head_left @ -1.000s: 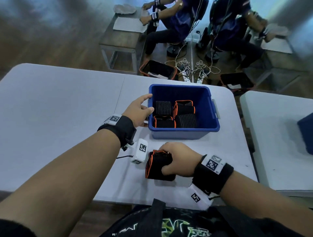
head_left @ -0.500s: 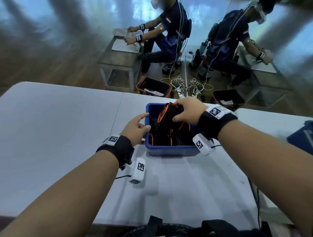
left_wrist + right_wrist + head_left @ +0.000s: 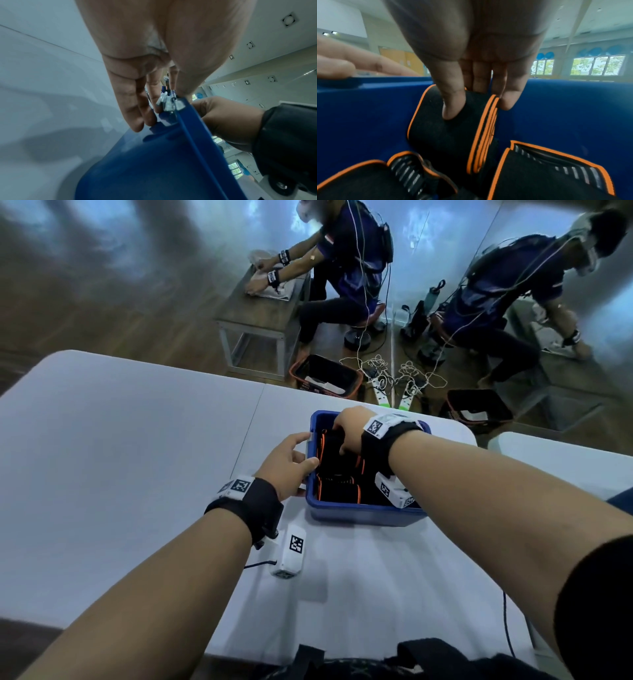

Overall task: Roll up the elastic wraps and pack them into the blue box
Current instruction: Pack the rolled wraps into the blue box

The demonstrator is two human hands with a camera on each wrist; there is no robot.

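Rolled elastic wrap [image 3: 452, 129], black with orange edging, sits inside the blue box [image 3: 359, 513] near its far left corner, pinched by the right hand [image 3: 349, 428], whose thumb presses one flat face while the fingertips [image 3: 508, 102] curl over the coiled edge on the other side. That tight pinch across the roll probably serves to keep the coil from springing open until it is wedged in place. It stands on edge beside the box wall, above the other rolled wraps [image 3: 544, 171] already lying on the box floor; standing it upright in the gap by the wall looks like the way to fit it in. The left hand [image 3: 289, 463] grips the near left rim of the box, thumb hooked over the edge and fingers [image 3: 130, 108] curled against the outer wall by a small metal fitting [image 3: 169, 103], seemingly steadying the box on the white tabletop [image 3: 137, 457] so it does not slide while the roll is pushed in. No loose wraps show on the tabletop, so packing appears close to finished.
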